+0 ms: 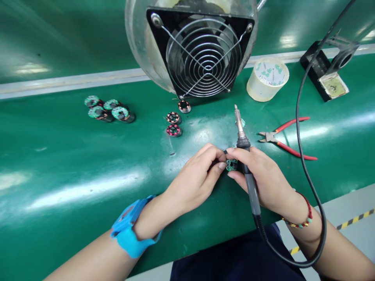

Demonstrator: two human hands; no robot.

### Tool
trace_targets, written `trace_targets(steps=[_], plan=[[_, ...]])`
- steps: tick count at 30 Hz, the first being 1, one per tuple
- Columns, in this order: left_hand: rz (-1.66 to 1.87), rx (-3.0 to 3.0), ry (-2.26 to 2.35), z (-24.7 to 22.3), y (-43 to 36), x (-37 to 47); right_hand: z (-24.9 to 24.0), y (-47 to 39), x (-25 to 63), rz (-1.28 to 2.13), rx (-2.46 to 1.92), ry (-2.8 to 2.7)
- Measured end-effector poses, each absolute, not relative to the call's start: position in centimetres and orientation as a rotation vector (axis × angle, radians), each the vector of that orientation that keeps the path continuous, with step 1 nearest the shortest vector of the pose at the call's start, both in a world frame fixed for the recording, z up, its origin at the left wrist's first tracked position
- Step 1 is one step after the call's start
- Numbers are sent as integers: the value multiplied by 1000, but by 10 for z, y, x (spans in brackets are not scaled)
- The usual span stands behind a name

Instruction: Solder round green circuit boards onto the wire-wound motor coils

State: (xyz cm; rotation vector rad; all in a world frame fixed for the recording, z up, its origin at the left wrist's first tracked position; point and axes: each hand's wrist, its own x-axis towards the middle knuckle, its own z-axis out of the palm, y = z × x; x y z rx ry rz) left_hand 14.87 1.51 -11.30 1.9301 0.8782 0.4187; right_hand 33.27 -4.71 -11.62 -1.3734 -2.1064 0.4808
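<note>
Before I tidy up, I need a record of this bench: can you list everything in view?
Fan: 1, black and silver, back centre
Tape roll: 1, clear, right of fan
Iron stand: 1, black, back right, yellow sponge
Cutters: 1, red handles, right
Green-topped coils: 4, left
Bare coils: 3, two copper, one pink, below fan
Loose green part: 1, behind iron's tip
Held part: 1, green and black, between hands
Iron: 1, grey, black cable, right hand
Table: 1, green
Floor tape: yellow-black, lower right
Left hand: 1, blue wristband
Right hand: 1, red bracelet
</note>
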Motion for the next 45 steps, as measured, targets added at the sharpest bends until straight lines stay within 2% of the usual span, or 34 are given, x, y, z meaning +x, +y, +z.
trace_targets(steps=[12, 17, 23, 28, 35, 45], plan=[[504, 1930, 990, -114, 17, 144, -108, -47, 337, 409, -1443, -2149], [377, 2058, 875, -113, 13, 146, -98, -50, 384, 298, -1626, -2112], [328, 2160, 911, -117, 10, 156, -117, -54, 444, 253, -1771, -2263], [384, 2013, 894, -116, 16, 155, -128, -47, 464, 150, -1793, -2256], [445, 1820, 874, -118, 24, 149, -127, -30, 468, -167, -1769, -2364], [516, 1299, 885, -112, 16, 152, -132, -40, 461, -150, -1769, -2214]])
